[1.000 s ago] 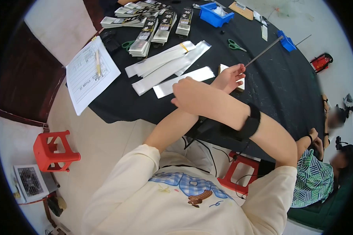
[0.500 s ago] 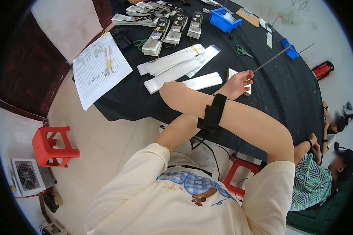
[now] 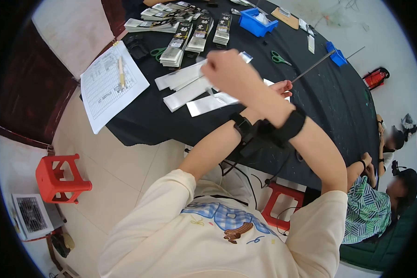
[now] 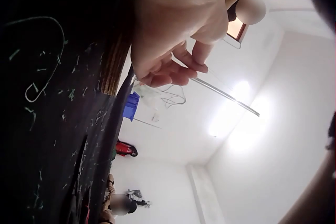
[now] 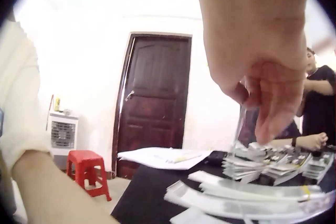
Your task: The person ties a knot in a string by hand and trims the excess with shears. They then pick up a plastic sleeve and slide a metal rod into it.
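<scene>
My left hand (image 3: 279, 88) holds a thin metal rod (image 3: 314, 66) between thumb and fingers, and the rod slants away over the table. The left wrist view shows the same rod (image 4: 226, 97) leaving the fingertips. Crossed over the left arm, my right hand (image 3: 229, 72) is raised above a group of whitish flat sleeves (image 3: 185, 99). In the right wrist view its thumb and fingers pinch a thin clear plastic strip (image 5: 240, 129) that hangs down over the sleeves. A brown-edged block (image 4: 113, 66) lies beside the left hand, mostly hidden in the head view.
Bundles of black-labelled packets (image 3: 177, 44) stand at the far left of the black-covered table. Green scissors (image 3: 279, 58), a blue bin (image 3: 257, 24) and a smaller blue bin (image 3: 337, 54) lie beyond my hands. A written sheet (image 3: 111, 92) with a pen overhangs the left edge. People sit at right.
My right hand first shifted left, then rose up and away over the sleeves, now with a clear strip hanging from it. The left hand keeps its hold on the rod.
</scene>
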{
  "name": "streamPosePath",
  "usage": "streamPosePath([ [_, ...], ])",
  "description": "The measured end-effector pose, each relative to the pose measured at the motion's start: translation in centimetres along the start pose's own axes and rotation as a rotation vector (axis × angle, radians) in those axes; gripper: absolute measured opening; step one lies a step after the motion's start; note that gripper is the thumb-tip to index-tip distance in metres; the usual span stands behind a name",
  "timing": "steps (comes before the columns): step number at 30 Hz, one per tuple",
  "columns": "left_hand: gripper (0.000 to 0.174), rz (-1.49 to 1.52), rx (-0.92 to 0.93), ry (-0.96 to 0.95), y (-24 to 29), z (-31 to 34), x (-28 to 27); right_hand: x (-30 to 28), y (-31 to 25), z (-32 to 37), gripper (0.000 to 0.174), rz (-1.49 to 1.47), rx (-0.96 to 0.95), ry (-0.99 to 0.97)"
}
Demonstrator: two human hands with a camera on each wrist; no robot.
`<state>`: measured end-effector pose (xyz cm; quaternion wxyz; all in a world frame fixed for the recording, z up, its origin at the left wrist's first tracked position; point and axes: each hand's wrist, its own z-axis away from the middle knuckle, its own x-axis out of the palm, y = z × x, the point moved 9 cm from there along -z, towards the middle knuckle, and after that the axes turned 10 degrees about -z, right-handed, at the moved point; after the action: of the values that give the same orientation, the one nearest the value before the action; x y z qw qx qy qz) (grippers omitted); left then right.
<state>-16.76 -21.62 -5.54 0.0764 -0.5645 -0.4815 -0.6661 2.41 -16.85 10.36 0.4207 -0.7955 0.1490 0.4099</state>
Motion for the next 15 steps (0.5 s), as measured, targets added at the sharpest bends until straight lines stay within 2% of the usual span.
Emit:
streamPosePath([
  [1, 0.012, 0.010, 0.055, -0.010, 0.3, 0.5, 0.4, -2.6, -0.5, -0.1, 0.027, 0.026, -0.031, 0.120],
  [2, 0.020, 0.041, 0.158, -0.049, 0.9, 1.1, 1.2, -4.7, -0.2, 0.2, 0.025, -0.074, -0.063, 0.210],
  [3, 0.020, 0.040, 0.212, -0.049, 1.5, 1.5, 2.0, -7.3, -1.1, 1.0, 0.022, -0.128, -0.118, 0.297],
  [4, 0.019, 0.040, 0.264, -0.052, 2.2, 1.8, 2.8, -9.3, -0.7, 2.0, 0.020, -0.223, -0.060, 0.345],
  [5, 0.015, -0.059, 0.219, -0.022, 1.8, 0.9, 2.0, -11.7, -1.1, 3.5, 0.020, -0.319, -0.009, 0.395],
  [6, 0.012, -0.012, 0.138, -0.001, 0.9, 0.8, 1.5, -14.1, -0.6, 5.1, 0.020, -0.334, 0.071, 0.448],
  [7, 0.011, 0.016, 0.103, 0.018, 0.6, 0.9, 1.2, -16.3, -1.4, 6.8, 0.020, -0.403, -0.015, 0.502],
  [8, 0.011, 0.040, 0.069, 0.034, 0.5, 0.9, 1.1, -18.1, -1.4, 8.7, 0.023, -0.391, 0.058, 0.505],
  [10, 0.011, -0.012, 0.087, 0.018, 1.0, 1.3, 1.7, -21.6, -0.1, 12.5, 0.021, -0.477, 0.041, 0.667],
  [11, 0.013, 0.016, 0.079, 0.076, 1.1, 1.4, 1.5, -22.6, 0.9, 14.2, 0.021, -0.461, 0.054, 0.686],
  [13, 0.011, 0.017, 0.077, 0.077, 1.1, 1.4, 1.5, -24.0, 4.9, 19.0, 0.019, -0.589, 0.172, 0.852],
  [15, 0.010, 0.020, 0.079, 0.057, 1.3, 1.3, 1.6, -22.7, 8.8, 22.8, 0.019, -0.638, 0.301, 0.867],
])
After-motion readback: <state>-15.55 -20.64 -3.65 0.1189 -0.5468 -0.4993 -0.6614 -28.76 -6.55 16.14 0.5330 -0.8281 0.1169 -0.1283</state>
